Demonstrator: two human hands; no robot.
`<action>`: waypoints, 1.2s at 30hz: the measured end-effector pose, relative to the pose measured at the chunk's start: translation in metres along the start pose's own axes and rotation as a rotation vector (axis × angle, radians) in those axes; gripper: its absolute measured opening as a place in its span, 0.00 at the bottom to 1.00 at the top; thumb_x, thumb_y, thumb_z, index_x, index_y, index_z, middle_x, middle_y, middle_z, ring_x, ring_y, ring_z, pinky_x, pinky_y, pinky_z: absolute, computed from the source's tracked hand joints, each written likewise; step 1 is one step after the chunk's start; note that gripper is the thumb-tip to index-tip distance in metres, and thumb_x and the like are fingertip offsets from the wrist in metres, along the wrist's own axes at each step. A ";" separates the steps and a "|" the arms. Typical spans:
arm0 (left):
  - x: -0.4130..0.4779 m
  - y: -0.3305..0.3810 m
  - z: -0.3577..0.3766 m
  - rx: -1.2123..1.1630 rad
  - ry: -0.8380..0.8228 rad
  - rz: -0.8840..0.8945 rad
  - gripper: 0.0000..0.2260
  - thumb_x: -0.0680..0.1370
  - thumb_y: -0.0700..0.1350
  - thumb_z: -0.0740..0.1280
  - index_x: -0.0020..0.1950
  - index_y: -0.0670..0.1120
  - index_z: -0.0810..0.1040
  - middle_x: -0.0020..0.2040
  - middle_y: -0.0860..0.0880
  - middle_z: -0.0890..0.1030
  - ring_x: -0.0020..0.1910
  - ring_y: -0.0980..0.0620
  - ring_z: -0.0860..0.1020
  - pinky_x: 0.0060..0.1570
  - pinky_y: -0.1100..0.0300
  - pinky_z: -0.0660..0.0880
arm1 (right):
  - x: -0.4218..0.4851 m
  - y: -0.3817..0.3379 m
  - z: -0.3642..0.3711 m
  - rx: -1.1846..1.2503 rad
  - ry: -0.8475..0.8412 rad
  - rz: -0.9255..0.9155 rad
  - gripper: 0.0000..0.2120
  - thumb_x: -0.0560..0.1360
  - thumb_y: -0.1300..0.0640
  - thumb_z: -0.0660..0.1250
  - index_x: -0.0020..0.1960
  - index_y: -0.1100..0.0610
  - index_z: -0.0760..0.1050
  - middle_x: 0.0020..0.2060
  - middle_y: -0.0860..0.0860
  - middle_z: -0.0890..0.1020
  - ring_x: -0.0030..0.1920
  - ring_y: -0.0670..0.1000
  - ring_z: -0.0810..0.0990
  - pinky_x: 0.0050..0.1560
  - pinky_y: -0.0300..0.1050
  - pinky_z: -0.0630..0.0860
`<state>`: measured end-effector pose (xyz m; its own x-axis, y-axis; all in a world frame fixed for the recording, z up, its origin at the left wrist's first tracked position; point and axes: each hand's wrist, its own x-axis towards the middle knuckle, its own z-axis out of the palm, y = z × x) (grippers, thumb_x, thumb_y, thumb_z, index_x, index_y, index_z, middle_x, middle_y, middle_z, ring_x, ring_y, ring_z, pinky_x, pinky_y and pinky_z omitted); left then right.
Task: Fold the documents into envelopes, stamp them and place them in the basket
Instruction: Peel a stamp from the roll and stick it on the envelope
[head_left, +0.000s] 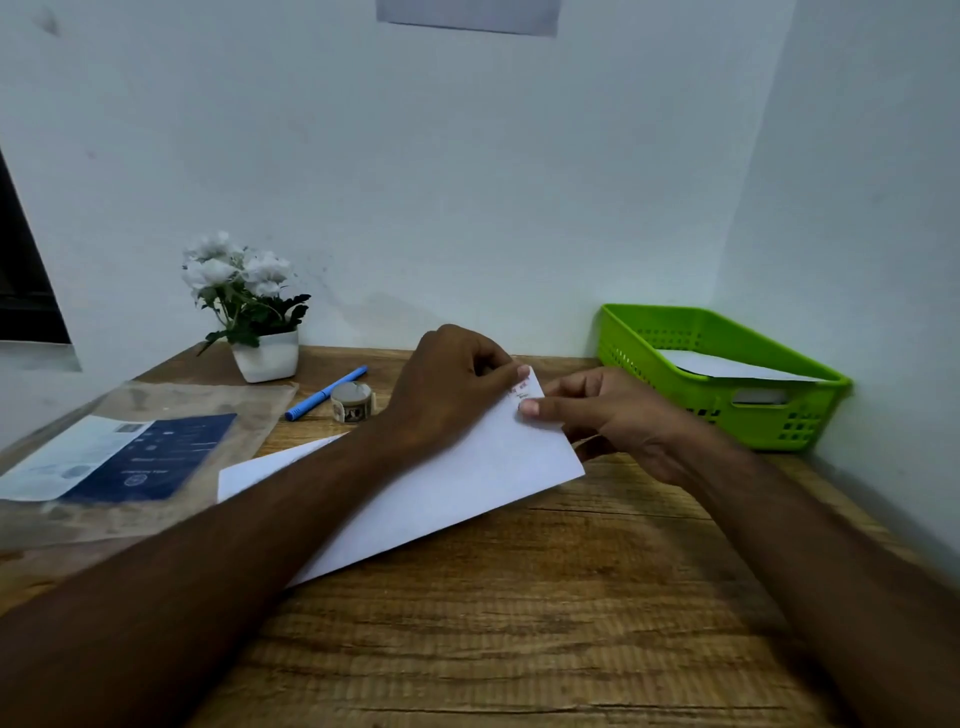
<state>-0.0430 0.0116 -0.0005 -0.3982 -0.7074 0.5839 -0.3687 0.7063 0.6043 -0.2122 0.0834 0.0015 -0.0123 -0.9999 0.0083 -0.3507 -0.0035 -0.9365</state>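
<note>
I see my left hand (452, 384) pinch the top corner of the white envelope (457, 488) in the middle of the frame, by a small stamp (521, 391). My right hand (613, 415) holds that corner too, thumb on top. The envelope rests on the table (519, 634), left of the green basket (654, 313).

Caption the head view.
Left hand and right hand pinch the stamped corner of a white paper envelope near a green plastic basket.
</note>
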 end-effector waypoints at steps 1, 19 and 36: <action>0.000 0.000 0.000 0.000 -0.006 0.010 0.06 0.74 0.47 0.72 0.37 0.49 0.85 0.31 0.53 0.82 0.30 0.60 0.75 0.33 0.56 0.73 | 0.000 0.000 0.001 0.015 0.020 -0.005 0.15 0.71 0.51 0.74 0.53 0.59 0.83 0.45 0.54 0.87 0.37 0.47 0.82 0.34 0.38 0.75; 0.015 -0.013 -0.031 0.176 0.382 0.244 0.09 0.76 0.50 0.65 0.42 0.47 0.81 0.34 0.52 0.80 0.34 0.53 0.77 0.38 0.53 0.75 | 0.006 0.001 -0.016 0.275 0.140 -0.043 0.10 0.71 0.61 0.73 0.52 0.59 0.83 0.40 0.53 0.86 0.33 0.48 0.81 0.33 0.39 0.79; -0.012 0.010 0.018 -0.513 -0.151 -0.182 0.14 0.77 0.51 0.67 0.57 0.44 0.75 0.42 0.46 0.84 0.28 0.50 0.81 0.25 0.62 0.70 | 0.014 -0.003 -0.023 0.730 0.342 -0.288 0.07 0.75 0.66 0.67 0.52 0.60 0.78 0.41 0.53 0.86 0.39 0.50 0.85 0.35 0.43 0.82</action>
<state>-0.0568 0.0278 -0.0109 -0.4959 -0.7786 0.3846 -0.0021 0.4439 0.8961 -0.2325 0.0700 0.0128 -0.3382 -0.8996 0.2762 0.3063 -0.3828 -0.8716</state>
